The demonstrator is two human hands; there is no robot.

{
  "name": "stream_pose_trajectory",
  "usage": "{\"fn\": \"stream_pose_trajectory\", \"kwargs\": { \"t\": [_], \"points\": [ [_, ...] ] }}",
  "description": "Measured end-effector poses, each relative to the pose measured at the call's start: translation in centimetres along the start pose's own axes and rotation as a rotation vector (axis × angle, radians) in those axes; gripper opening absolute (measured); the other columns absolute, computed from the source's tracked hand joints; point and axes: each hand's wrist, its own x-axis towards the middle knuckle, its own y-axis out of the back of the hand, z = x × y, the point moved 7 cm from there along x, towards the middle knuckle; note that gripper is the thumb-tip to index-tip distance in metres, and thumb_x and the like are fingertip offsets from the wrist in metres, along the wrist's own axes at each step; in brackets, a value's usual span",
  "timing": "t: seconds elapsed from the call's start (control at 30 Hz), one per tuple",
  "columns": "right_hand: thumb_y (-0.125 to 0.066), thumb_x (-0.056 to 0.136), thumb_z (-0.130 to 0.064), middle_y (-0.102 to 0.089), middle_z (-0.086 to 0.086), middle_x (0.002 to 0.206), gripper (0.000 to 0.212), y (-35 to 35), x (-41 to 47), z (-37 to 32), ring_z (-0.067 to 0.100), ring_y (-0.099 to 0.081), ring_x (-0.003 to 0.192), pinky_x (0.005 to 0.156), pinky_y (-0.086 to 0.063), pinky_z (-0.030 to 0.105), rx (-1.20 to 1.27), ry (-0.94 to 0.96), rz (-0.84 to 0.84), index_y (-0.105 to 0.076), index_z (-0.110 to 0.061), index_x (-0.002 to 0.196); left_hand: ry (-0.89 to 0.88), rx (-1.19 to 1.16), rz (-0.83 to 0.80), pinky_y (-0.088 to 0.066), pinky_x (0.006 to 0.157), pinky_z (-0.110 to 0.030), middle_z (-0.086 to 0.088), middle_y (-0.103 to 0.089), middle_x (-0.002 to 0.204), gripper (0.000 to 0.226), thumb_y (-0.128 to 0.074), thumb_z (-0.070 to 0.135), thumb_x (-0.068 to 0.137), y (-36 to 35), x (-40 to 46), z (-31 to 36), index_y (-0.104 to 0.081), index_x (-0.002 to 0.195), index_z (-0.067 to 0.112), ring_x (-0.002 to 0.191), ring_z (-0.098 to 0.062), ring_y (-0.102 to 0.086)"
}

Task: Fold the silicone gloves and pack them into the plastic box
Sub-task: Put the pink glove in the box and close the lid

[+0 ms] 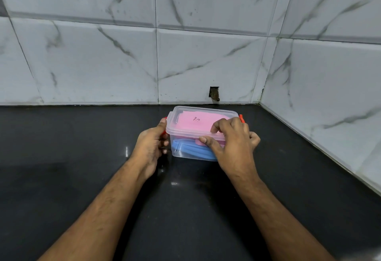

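A clear plastic box [185, 153] stands on the black counter with its clear lid [195, 112] on top. Through the plastic I see a pink silicone glove [193, 121] lying over a blue silicone glove [191, 150]. My left hand [151, 147] grips the box's left end, with the thumb on the red clip [164, 132] there. My right hand [231, 143] lies over the lid's front right corner, fingers pressing on the lid and thumb on the front rim. A red clip [241, 118] sticks up at the right end.
The black counter [82, 157] runs back to a marble-tiled wall [103, 54], which turns a corner on the right [319, 85]. A small dark hole [214, 93] in the wall sits just behind the box.
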Motion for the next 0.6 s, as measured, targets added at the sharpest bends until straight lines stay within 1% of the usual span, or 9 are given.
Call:
{"fn": "stream_pose_trajectory", "kwargs": {
  "t": [0.07, 0.13, 0.2, 0.27, 0.33, 0.37, 0.4, 0.5, 0.6],
  "points": [
    [-0.070, 0.082, -0.065, -0.048, -0.016, 0.106, 0.034, 0.0, 0.0, 0.1, 0.003, -0.037, 0.103, 0.091, -0.015, 0.031, 0.009, -0.002, -0.012, -0.061, -0.037, 0.098, -0.016, -0.020, -0.011, -0.034, 0.049, -0.026, 0.005, -0.058, 0.064, 0.026, -0.067, 0.042, 0.098, -0.1, -0.3, 0.3, -0.075, 0.088, 0.019, 0.055, -0.009, -0.048],
    [-0.071, 0.081, -0.064, -0.049, -0.015, 0.106, 0.034, 0.0, 0.0, 0.2, 0.002, -0.036, 0.103, 0.091, -0.015, 0.030, 0.028, -0.002, -0.016, -0.062, -0.036, 0.097, -0.065, 0.022, -0.039, -0.043, 0.050, -0.024, 0.005, -0.070, 0.070, 0.030, -0.067, 0.046, 0.097, -0.3, -0.6, 0.8, -0.079, 0.087, 0.020, 0.056, -0.009, -0.058],
    [-0.071, 0.081, -0.064, -0.050, -0.015, 0.106, 0.034, 0.0, 0.0, 0.1, 0.002, -0.036, 0.102, 0.090, -0.014, 0.029, 0.032, 0.006, -0.016, -0.062, -0.036, 0.097, -0.116, 0.040, -0.076, -0.054, 0.058, -0.025, 0.002, -0.080, 0.089, 0.033, -0.070, 0.050, 0.093, -0.7, -1.0, 1.3, -0.080, 0.101, 0.020, 0.070, -0.012, -0.072],
    [-0.071, 0.081, -0.065, -0.050, -0.015, 0.106, 0.035, 0.0, 0.1, 0.0, 0.001, -0.035, 0.102, 0.089, -0.014, 0.029, 0.025, 0.009, -0.017, -0.063, -0.036, 0.098, -0.187, 0.126, -0.103, -0.058, 0.067, -0.020, 0.002, -0.081, 0.104, 0.037, -0.072, 0.047, 0.090, -1.3, -1.4, 1.8, -0.075, 0.116, 0.020, 0.089, -0.012, -0.077],
    [-0.070, 0.081, -0.065, -0.050, -0.014, 0.107, 0.034, 0.1, 0.1, 0.0, 0.001, -0.035, 0.102, 0.090, -0.014, 0.030, 0.021, 0.011, -0.013, -0.063, -0.036, 0.098, -0.253, 0.165, -0.082, -0.057, 0.069, -0.014, 0.006, -0.081, 0.104, 0.021, -0.073, 0.032, 0.094, -1.7, -1.6, 2.0, -0.071, 0.114, 0.024, 0.092, -0.008, -0.077],
    [-0.070, 0.081, -0.065, -0.051, -0.014, 0.107, 0.034, 0.1, 0.1, 0.0, 0.001, -0.035, 0.102, 0.090, -0.015, 0.030, 0.022, 0.011, -0.012, -0.063, -0.036, 0.098, -0.274, 0.164, -0.065, -0.056, 0.069, -0.013, 0.009, -0.081, 0.101, 0.013, -0.072, 0.025, 0.096, -1.8, -1.7, 2.0, -0.071, 0.110, 0.027, 0.091, -0.006, -0.077],
    [-0.070, 0.081, -0.064, -0.051, -0.014, 0.107, 0.034, 0.2, 0.1, -0.1, 0.001, -0.035, 0.103, 0.091, -0.015, 0.031, 0.024, 0.011, -0.011, -0.063, -0.036, 0.098, -0.291, 0.161, -0.047, -0.055, 0.068, -0.012, 0.012, -0.081, 0.099, 0.012, -0.069, 0.020, 0.098, -1.8, -1.7, 2.1, -0.070, 0.106, 0.029, 0.088, -0.003, -0.076],
    [-0.069, 0.081, -0.065, -0.050, -0.014, 0.108, 0.034, 0.2, 0.1, 0.0, 0.001, -0.035, 0.103, 0.093, -0.015, 0.031, 0.032, 0.008, -0.018, -0.062, -0.037, 0.099, -0.298, 0.162, 0.007, -0.054, 0.065, -0.012, 0.017, -0.080, 0.091, 0.020, -0.063, 0.015, 0.099, -1.6, -1.6, 1.9, -0.068, 0.100, 0.034, 0.081, 0.002, -0.074],
    [-0.070, 0.080, -0.065, -0.049, -0.016, 0.105, 0.034, 0.2, 0.0, -0.1, 0.000, -0.034, 0.101, 0.091, -0.014, 0.030, 0.037, 0.016, -0.011, -0.063, -0.037, 0.097, -0.286, 0.153, 0.062, -0.054, 0.062, -0.013, 0.016, -0.079, 0.088, 0.023, -0.058, 0.013, 0.097, -1.4, -1.3, 1.7, -0.070, 0.102, 0.032, 0.078, 0.003, -0.072]
  ]
}}
